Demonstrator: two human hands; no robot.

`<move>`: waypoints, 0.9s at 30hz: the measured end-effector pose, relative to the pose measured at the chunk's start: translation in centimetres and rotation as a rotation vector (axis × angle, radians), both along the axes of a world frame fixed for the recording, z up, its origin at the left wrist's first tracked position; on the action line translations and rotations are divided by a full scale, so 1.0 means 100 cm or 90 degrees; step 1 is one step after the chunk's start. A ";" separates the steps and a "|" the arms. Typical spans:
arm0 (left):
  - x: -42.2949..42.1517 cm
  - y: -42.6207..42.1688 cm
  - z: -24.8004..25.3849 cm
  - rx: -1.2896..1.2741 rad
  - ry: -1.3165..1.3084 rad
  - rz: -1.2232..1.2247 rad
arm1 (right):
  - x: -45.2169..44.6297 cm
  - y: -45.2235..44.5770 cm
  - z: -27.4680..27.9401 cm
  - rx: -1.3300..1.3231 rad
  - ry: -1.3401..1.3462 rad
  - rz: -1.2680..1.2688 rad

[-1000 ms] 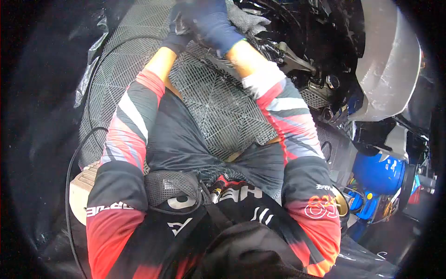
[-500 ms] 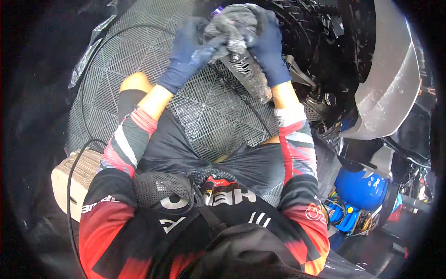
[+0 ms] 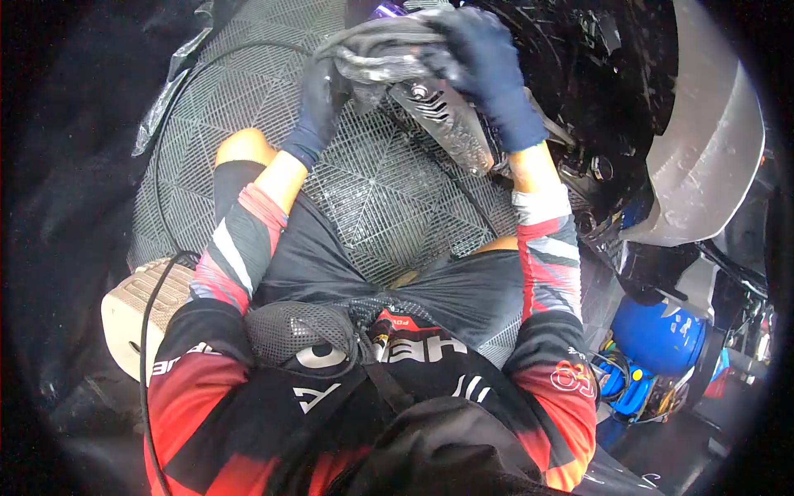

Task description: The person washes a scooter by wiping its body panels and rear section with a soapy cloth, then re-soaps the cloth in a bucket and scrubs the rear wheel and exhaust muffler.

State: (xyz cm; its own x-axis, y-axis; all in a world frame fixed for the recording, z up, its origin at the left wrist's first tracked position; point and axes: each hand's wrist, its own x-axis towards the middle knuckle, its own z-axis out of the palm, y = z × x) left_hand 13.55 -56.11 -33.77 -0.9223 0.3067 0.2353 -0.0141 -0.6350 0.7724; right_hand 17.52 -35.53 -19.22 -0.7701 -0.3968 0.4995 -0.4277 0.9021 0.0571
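Note:
A grey, wet-looking rag [image 3: 380, 64] stretches between my two hands near the top of the head view. My left hand [image 3: 321, 103], in a dark blue glove, is closed on the rag's left end. My right hand [image 3: 488, 70], gloved alike and blurred by motion, grips the right end; its fingers are partly hidden in the folds. Just under the rag lies a dark, slotted exhaust cover [image 3: 447, 124], with its narrow end toward me near my right wrist. Part of the cover is hidden by the rag and the right glove.
I sit on a grey patterned tile floor [image 3: 372, 207]. A beige plastic box [image 3: 136, 322] and a black hose [image 3: 149, 331] are at my left. Dark vehicle parts and a silver panel [image 3: 703, 149] stand at the right. Below them are a blue container [image 3: 657, 339] and blue tools [image 3: 633, 395].
The rag was bunched up between my hands and is now drawn out sideways. My right hand has moved slightly right and the left hand slightly lower. The view has shifted a little.

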 end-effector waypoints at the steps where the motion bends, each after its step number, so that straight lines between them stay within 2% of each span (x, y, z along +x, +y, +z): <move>1: 0.001 0.007 0.000 0.001 -0.001 -0.003 | 0.001 0.020 -0.015 -0.001 0.002 -0.026; 3: 0.004 0.017 -0.006 -0.213 0.062 0.106 | 0.015 0.043 -0.025 -0.044 0.087 -0.037; 4: 0.008 0.020 -0.006 -0.427 0.269 0.178 | 0.024 0.062 -0.041 -0.143 -0.048 -0.085; 5: 0.012 0.020 -0.006 -0.424 0.262 0.184 | 0.028 0.069 -0.051 -0.138 -0.053 -0.079; 7: 0.021 0.018 -0.010 -0.433 0.268 0.189 | 0.034 0.072 -0.062 -0.262 -0.112 -0.079; 11: 0.007 0.035 -0.061 -0.398 0.224 0.127 | 0.015 0.037 -0.035 -0.247 -0.076 0.062; 12: 0.004 0.034 -0.076 -0.418 0.191 0.039 | 0.009 0.024 -0.023 -0.178 -0.048 0.088; 13: 0.004 0.034 -0.091 -0.419 0.196 0.034 | 0.007 0.007 -0.012 -0.164 -0.107 0.077; 14: 0.005 0.035 -0.105 -0.541 0.295 0.052 | -0.001 -0.009 -0.005 -0.060 -0.099 0.095; 15: 0.003 0.038 -0.103 -0.587 0.276 0.018 | -0.008 -0.021 0.002 0.044 -0.090 0.111; 16: 0.001 0.040 -0.100 -0.634 0.260 -0.017 | -0.009 -0.028 0.016 0.041 -0.084 0.102; 17: -0.002 0.043 -0.097 -0.682 0.245 -0.053 | -0.008 -0.033 0.029 0.029 -0.185 0.091; 18: -0.023 0.051 -0.146 -0.842 0.513 -0.113 | -0.005 -0.034 0.036 0.015 -0.288 0.081; 19: -0.033 0.057 -0.174 -0.981 0.790 -0.173 | -0.003 -0.016 0.034 -0.051 -0.291 0.177; 20: -0.028 0.059 -0.160 -1.037 0.803 -0.214 | -0.005 0.006 0.021 -0.106 -0.297 0.117; 21: -0.018 0.055 -0.132 -1.034 0.803 -0.212 | -0.001 0.029 0.003 -0.162 -0.302 0.056; 23: 0.004 0.041 -0.080 -0.403 0.128 -0.076 | 0.021 0.071 -0.015 -0.342 -0.300 -0.015; 25: -0.005 0.020 -0.073 -0.492 0.232 -0.078 | 0.038 0.110 -0.036 -0.288 -0.407 -0.146; 26: -0.008 0.006 -0.032 -0.581 0.270 -0.009 | 0.040 0.110 -0.039 -0.282 -0.406 -0.144; 27: -0.009 -0.003 -0.009 -0.669 0.306 0.060 | 0.045 0.107 -0.040 -0.264 -0.319 -0.154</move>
